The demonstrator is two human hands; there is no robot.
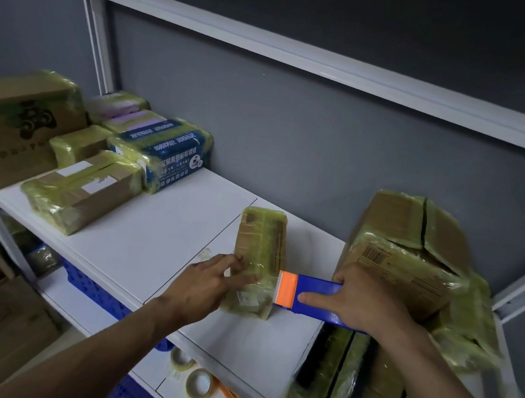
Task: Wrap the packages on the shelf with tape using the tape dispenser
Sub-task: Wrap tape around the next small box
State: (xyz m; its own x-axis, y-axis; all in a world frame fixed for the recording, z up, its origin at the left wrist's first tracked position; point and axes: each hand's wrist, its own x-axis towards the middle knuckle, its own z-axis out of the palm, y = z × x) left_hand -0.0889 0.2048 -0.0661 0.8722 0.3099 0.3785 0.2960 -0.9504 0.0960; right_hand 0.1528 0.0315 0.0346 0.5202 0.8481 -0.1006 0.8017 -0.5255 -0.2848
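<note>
Dim, cool, even light, with the upper frame darkest. Shadows are soft and weak. Pale glare shows on the tape-wrapped packages (79, 197) at left. The shelf rail (309, 57) bows from wide-angle distortion. Left and right borders smear with blur; the centre is sharp.

A dim, dark grey wall (296, 142) backs a white metal rack. Its white shelf (153, 233) shows a seam between boards; a pale crossbeam (309, 60) runs above, with slotted uprights (95, 30) at each side.

~9 pkgs (260, 249), 2 tape rolls (199, 385), 1 dispenser (311, 296).
</note>
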